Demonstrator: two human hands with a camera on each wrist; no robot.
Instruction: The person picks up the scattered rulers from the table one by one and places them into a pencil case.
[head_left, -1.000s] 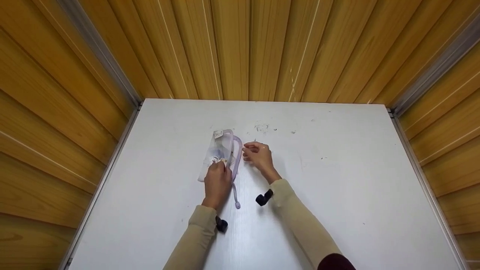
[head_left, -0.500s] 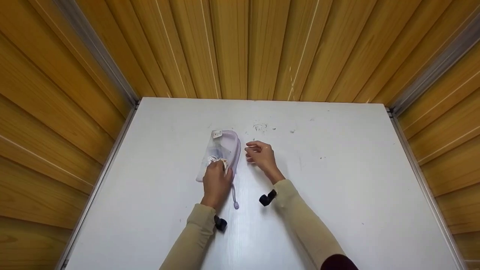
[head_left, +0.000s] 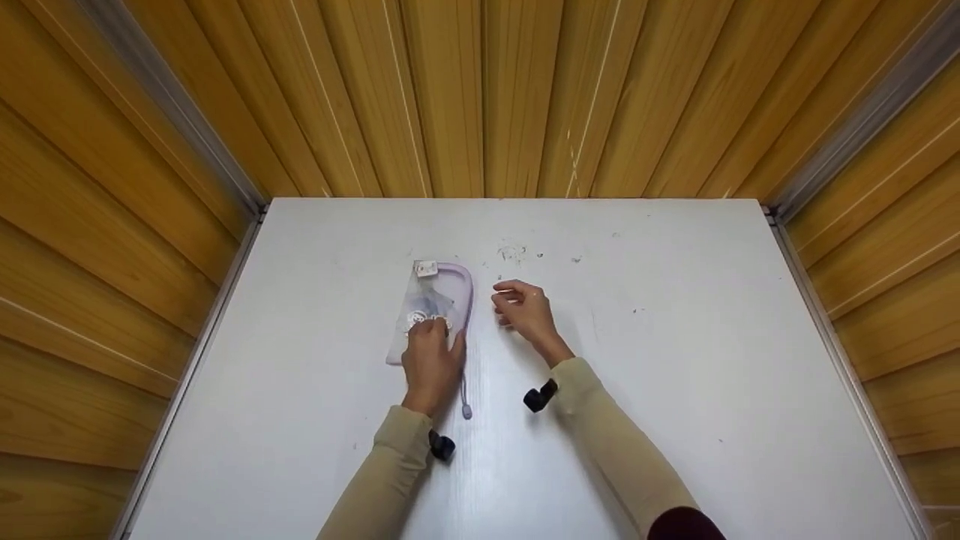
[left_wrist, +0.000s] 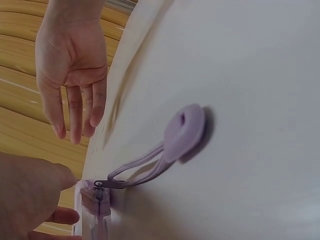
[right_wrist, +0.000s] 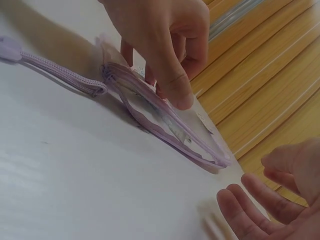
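A clear zip pouch point(head_left: 401, 345) with lilac edging lies on the white table, its zipper side to the right. My left hand point(head_left: 431, 367) pinches its upper sheet, fingers curled over a printed picture. In the right wrist view, the pouch's zipper edge point(right_wrist: 150, 97) is parted, with a gap between its two sides. A lilac cord pull point(left_wrist: 185, 132) hangs from the zipper slider point(left_wrist: 109, 184) at the near end. Something bluish point(head_left: 430, 304) shows through the plastic; its kind is unclear. My right hand point(head_left: 526, 309) hovers right of the pouch, fingers loosely bent, holding nothing.
The white table point(head_left: 675, 337) carries small dark marks point(head_left: 512, 251) beyond the pouch. Wood-look panels point(head_left: 480, 97) stand behind and at both sides, with metal strips at the corners. A black wrist camera point(head_left: 540, 395) sits on each sleeve.
The pouch's zipper side, spread into two separate arcs before, now lies closer together. My right hand has drawn slightly away to the right. The left hand keeps its hold.
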